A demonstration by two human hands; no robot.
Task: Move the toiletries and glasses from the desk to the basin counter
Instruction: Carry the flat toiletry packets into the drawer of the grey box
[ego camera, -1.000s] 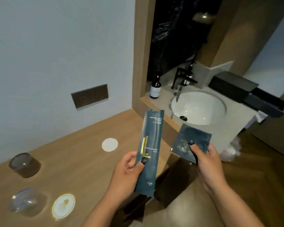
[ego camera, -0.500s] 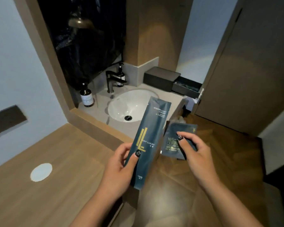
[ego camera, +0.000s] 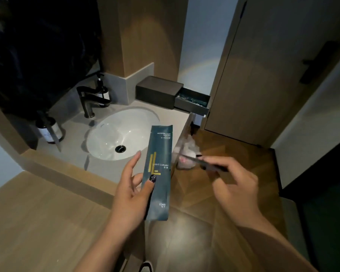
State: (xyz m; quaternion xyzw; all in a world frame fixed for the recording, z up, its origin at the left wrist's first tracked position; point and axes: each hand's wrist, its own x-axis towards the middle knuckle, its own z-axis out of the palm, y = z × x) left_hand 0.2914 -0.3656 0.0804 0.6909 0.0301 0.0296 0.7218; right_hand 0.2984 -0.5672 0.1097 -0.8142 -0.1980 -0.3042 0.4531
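Fig.: person at junction of wooden desk surface & grey basin counter surface. Left hand holds long teal comb sachet upright, thumb pressed on front w/ fingers behind, index finger extended beside it; sachet is in the air, in front of counter's near edge, not resting on either surface. Right hand pinches a small dark packet betw. thumb & curled fingertips; packet seen nearly edge-on, blurred, held over the wood floor, right of counter, apart from comb sachet. On counter: white oval basin w/ dark drain; dark faucet behind it; dark pump bottle just beside faucet at the back; second dark bottle w/ white label at left end. Dark box at back right corner, its drawer pulled out to the right, contents unclear. Crumpled white bag on floor, near counter's side.
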